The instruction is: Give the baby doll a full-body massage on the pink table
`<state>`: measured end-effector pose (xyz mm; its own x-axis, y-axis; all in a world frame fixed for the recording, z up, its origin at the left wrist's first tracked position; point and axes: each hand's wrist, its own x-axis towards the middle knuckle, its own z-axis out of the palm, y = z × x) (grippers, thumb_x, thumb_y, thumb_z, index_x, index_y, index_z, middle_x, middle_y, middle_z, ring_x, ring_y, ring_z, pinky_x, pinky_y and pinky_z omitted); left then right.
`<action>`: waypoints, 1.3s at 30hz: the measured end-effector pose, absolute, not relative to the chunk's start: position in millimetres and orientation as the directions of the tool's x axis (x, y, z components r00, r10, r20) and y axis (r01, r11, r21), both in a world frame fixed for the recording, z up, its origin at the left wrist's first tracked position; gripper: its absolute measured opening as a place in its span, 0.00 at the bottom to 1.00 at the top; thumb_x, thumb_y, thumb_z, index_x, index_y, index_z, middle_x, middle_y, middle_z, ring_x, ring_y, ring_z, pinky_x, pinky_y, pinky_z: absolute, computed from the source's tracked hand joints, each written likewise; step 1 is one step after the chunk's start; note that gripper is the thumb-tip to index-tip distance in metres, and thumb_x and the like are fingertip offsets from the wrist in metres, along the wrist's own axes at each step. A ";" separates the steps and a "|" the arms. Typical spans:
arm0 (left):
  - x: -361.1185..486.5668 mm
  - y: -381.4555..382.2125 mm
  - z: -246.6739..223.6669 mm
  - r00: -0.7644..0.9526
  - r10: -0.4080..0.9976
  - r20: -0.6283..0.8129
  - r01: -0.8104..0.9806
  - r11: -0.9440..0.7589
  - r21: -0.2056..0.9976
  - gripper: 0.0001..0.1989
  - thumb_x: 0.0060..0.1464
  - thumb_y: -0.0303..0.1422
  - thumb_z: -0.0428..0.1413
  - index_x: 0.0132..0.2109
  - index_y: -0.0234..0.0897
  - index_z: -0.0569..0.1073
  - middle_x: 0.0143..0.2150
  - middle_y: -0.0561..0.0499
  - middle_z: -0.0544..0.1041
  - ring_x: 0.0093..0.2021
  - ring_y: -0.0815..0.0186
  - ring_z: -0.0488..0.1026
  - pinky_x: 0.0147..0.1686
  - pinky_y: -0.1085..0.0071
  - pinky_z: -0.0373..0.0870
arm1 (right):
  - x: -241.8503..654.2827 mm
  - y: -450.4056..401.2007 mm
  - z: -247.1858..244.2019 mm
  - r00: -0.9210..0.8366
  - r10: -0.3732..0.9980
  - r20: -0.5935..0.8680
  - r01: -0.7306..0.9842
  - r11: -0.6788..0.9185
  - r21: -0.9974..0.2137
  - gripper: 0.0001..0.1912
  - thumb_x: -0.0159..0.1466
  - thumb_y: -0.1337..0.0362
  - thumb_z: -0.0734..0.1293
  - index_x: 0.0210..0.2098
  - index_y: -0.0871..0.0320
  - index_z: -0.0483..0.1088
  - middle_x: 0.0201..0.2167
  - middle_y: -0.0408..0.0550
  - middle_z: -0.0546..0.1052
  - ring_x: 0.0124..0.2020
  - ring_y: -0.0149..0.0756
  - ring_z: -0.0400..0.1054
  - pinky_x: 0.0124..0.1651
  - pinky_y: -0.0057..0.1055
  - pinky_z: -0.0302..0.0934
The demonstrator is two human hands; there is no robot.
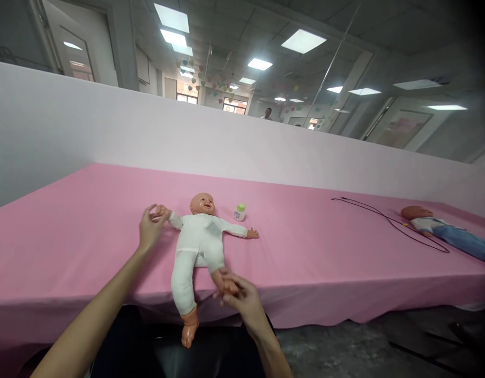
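A baby doll (pixel 200 239) in a white long-sleeved suit lies face up on the pink cloth, one leg hanging over the front edge. With fingers closed round the doll's hand, my left hand (pixel 151 228) is at the left of its body. My right hand (pixel 242 296) grips the doll's bare foot at the near edge, slightly blurred. The other foot (pixel 189 328) hangs free above a dark seat. Beside the doll's head stands a small clear bottle (pixel 239 212) with a green cap. The doll's other arm stretches out to the right on the cloth.
A pink cloth (pixel 297 241) covers the long table. At the right lie another doll (pixel 447 231) in blue trousers and a thin black cable (pixel 388 218). A white low wall (pixel 167 139) runs behind, with glass above it and a person (pixel 267 113) visible there.
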<state>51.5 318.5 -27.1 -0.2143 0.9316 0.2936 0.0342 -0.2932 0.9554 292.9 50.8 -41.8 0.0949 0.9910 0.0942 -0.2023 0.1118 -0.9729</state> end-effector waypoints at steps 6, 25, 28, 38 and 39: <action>-8.2 338.4 -35.2 -0.211 0.972 0.103 0.643 0.058 0.764 0.28 0.60 0.49 0.57 0.59 0.34 0.74 0.53 0.35 0.80 0.54 0.44 0.76 0.51 0.54 0.72 | 309.2 -15.2 -116.3 -0.242 0.970 -0.015 -0.467 -0.130 -0.875 0.24 0.52 0.50 0.84 0.46 0.50 0.83 0.64 0.57 0.73 0.59 0.52 0.73 0.61 0.48 0.66; 196.3 273.0 49.0 0.557 0.801 0.220 -0.136 -0.173 0.975 0.26 0.57 0.53 0.61 0.52 0.35 0.80 0.52 0.40 0.82 0.48 0.54 0.81 0.47 0.60 0.77 | 448.5 108.6 13.1 -0.269 0.962 -0.048 0.063 -0.032 -0.997 0.25 0.65 0.45 0.74 0.44 0.63 0.83 0.48 0.62 0.82 0.45 0.41 0.80 0.47 0.31 0.73; 212.9 278.6 27.2 0.464 0.851 0.247 -0.078 -0.238 0.968 0.22 0.57 0.47 0.61 0.49 0.34 0.80 0.50 0.39 0.82 0.45 0.54 0.81 0.48 0.58 0.75 | 431.0 142.2 -0.3 -0.024 0.981 -0.191 -0.016 -0.192 -0.981 0.22 0.67 0.50 0.74 0.46 0.65 0.80 0.46 0.61 0.82 0.39 0.37 0.80 0.43 0.29 0.75; 172.6 331.2 -13.1 -0.237 0.924 0.301 0.265 -0.237 0.935 0.32 0.65 0.47 0.53 0.67 0.30 0.68 0.64 0.33 0.73 0.62 0.49 0.72 0.61 0.55 0.68 | 353.5 229.1 -36.6 0.014 0.938 -0.346 -0.570 -0.277 -0.774 0.26 0.75 0.46 0.62 0.51 0.64 0.73 0.46 0.58 0.81 0.46 0.38 0.78 0.55 0.33 0.73; 171.5 335.0 -14.0 -0.213 0.949 0.232 0.297 -0.163 0.941 0.37 0.65 0.50 0.51 0.71 0.29 0.63 0.66 0.31 0.71 0.65 0.46 0.70 0.63 0.53 0.66 | 347.6 235.2 -34.7 0.031 0.945 -0.325 -0.581 -0.248 -0.775 0.25 0.75 0.46 0.62 0.51 0.64 0.73 0.45 0.56 0.81 0.46 0.37 0.78 0.55 0.33 0.73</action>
